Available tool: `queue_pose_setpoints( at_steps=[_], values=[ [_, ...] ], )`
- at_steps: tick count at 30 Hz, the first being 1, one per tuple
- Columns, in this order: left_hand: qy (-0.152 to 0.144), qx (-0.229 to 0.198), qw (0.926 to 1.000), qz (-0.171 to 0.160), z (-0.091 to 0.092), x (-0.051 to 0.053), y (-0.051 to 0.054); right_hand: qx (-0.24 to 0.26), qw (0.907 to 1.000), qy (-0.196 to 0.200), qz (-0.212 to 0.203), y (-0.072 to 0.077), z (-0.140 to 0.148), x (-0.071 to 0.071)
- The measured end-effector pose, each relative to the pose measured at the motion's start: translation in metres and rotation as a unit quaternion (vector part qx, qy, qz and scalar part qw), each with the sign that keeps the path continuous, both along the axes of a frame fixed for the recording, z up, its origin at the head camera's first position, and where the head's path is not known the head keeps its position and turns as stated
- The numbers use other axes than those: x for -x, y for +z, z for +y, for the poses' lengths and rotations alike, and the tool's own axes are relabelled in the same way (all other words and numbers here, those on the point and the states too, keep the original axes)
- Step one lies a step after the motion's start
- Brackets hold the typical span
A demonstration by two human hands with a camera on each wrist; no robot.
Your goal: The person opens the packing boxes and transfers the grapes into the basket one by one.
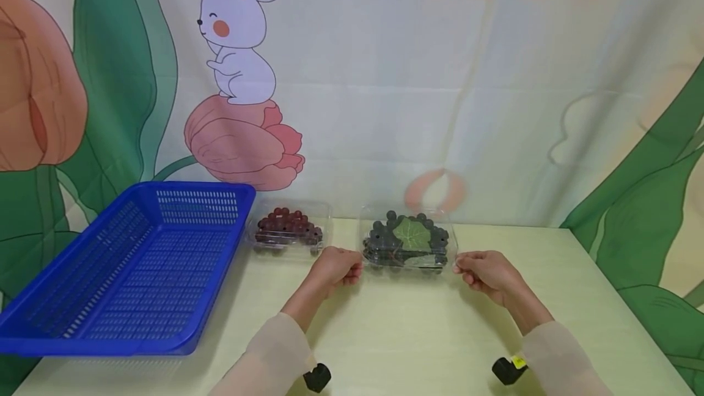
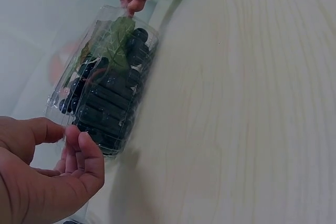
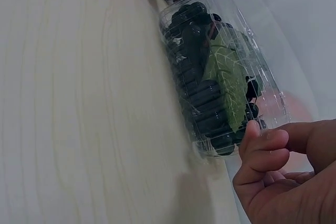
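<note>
Box (image 1: pixel 406 255) of dark grapes (image 1: pixel 384 239), at the table's (image 1: pixel 407 335) far side, right of the red grapes (image 1: pixel 288 223), looks light, slick and easily dented, best taken by its stiffer rim (image 1: pixel 451 253), where left hand (image 1: pixel 337 266) and right hand (image 1: pixel 488 272) each pinch an end, thumb against forefinger.

2 hands (image 1: pixel 334 266) (image 1: pixel 488 271), 2 clear grape boxes (image 1: pixel 288 229) (image 1: pixel 407 244), 1 blue basket (image 1: pixel 165 274), 1 table (image 1: pixel 404 335), 2 sleeves (image 1: pixel 272 356) (image 1: pixel 560 350), 2 black wrist devices (image 1: pixel 317 378) (image 1: pixel 506 371) and 1 printed rabbit (image 1: pixel 244 72) are in view.
</note>
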State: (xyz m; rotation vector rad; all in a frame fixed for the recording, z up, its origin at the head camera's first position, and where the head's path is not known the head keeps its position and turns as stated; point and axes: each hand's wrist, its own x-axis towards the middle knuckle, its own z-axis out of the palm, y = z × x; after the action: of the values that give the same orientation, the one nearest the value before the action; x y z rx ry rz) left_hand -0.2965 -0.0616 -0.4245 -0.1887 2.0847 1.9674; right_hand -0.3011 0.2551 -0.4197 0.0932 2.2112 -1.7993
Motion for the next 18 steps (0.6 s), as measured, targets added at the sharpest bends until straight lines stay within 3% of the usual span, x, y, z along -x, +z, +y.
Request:
queue_pose_setpoints(
  at_steps=[18],
  values=[
    [-0.034,0.02,0.9992,-0.009,-0.005,-0.011,0.005,0.012,0.9992,0.032,-0.019,0.003,0.005,-0.009]
  ],
)
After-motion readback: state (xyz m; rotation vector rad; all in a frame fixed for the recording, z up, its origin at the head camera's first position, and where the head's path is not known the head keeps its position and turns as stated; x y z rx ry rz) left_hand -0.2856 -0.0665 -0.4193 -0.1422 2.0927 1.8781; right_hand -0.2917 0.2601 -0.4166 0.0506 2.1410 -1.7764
